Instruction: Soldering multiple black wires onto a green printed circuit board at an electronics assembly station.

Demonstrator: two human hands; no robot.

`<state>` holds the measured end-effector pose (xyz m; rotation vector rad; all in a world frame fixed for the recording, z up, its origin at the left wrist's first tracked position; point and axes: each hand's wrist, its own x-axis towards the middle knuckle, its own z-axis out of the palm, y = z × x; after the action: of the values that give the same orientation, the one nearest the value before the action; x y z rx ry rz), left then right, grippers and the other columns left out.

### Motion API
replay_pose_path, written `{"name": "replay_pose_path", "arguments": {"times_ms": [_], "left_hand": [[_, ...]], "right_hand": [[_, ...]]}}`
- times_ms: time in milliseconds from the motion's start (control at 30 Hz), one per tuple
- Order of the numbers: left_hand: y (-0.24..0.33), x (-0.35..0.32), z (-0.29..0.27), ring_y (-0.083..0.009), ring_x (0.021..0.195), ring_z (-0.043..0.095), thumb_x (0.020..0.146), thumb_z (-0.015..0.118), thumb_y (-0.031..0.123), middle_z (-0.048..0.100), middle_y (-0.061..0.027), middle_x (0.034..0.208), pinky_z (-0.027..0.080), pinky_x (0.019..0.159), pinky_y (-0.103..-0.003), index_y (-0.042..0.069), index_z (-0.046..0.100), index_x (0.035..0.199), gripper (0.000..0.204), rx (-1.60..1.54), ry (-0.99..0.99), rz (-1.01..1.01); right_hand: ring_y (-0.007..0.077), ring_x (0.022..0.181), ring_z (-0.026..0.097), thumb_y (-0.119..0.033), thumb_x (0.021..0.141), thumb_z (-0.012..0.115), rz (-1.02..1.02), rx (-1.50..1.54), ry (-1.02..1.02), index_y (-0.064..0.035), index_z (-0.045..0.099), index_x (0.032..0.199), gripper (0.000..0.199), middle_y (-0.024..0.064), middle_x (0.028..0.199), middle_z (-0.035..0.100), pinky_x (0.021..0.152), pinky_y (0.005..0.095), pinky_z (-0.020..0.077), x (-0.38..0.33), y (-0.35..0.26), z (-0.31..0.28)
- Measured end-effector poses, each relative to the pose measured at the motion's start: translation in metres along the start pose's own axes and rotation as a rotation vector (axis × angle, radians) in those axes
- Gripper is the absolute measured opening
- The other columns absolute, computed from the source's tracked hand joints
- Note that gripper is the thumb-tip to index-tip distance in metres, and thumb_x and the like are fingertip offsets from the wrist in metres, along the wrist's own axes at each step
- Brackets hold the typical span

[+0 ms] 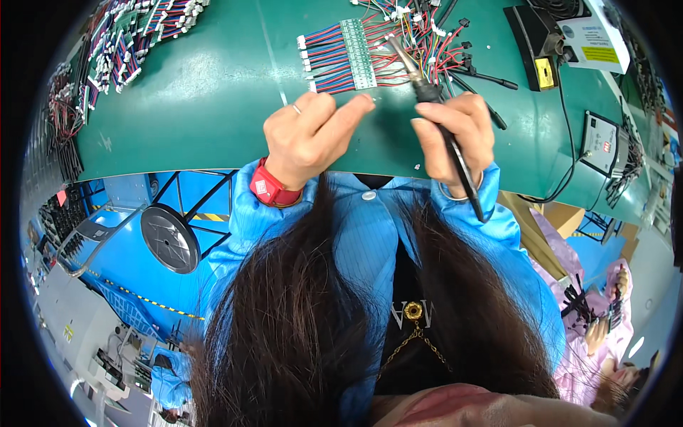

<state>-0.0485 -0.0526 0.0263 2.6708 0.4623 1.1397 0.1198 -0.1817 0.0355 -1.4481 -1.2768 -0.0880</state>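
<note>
My right hand (461,135) is closed around the black handle of a soldering iron (405,57). The iron's metal tip points away from me, over red and black wires beside a row of small green circuit boards (358,55). Bundles of blue, red and black wires with white connectors (313,60) run from the boards' left side. My left hand (306,139) is closed just in front of the boards, index finger and thumb together near their close end. Whatever it pinches, if anything, is too small to make out.
A pile of wire harnesses (135,43) covers the far left of the green table (192,114). More cables with black plugs (455,67) lie right of the boards. At the right stand a black device with a yellow label (544,73) and a small control box (601,142). A black cord (571,135) hangs between them.
</note>
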Motion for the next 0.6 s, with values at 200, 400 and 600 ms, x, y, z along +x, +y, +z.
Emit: {"name": "replay_pose_path", "arguments": {"times_ms": [200,400,600], "left_hand": [[0.015,0.003,-0.024,-0.0155,0.055,0.052,0.078,0.074,0.005,0.064,-0.001,0.08,0.041,0.048,-0.026,0.009,0.07,0.09,0.013,-0.09,-0.124,-0.345],[0.052,0.006,-0.022,-0.0162,0.054,0.049,0.081,0.071,0.003,0.063,-0.0026,0.078,0.042,0.05,-0.027,0.006,0.067,0.091,0.011,-0.513,-0.159,-0.452],[0.058,0.003,-0.02,-0.0143,0.053,0.048,0.08,0.072,0.002,0.062,-0.0026,0.076,0.04,0.05,-0.026,0.005,0.068,0.09,0.011,-0.707,-0.136,-0.548]], "right_hand": [[0.0155,0.062,0.044,-0.009,0.074,0.08,0.052,-0.047,-0.081,-0.0077,0.075,0.095,0.022,0.0051,0.081,0.051,0.054,0.0265,0.0388,-0.006,-0.015,0.004],[0.0158,0.066,0.043,-0.013,0.076,0.08,0.076,0.039,-0.125,-0.0087,0.075,0.094,0.019,0.0056,0.084,0.048,0.057,0.027,0.0384,-0.01,-0.021,0.005],[0.0144,0.063,0.042,-0.012,0.075,0.081,0.068,0.111,-0.104,-0.0086,0.075,0.091,0.017,0.0056,0.082,0.046,0.054,0.0251,0.037,-0.014,-0.015,0.002]]}}
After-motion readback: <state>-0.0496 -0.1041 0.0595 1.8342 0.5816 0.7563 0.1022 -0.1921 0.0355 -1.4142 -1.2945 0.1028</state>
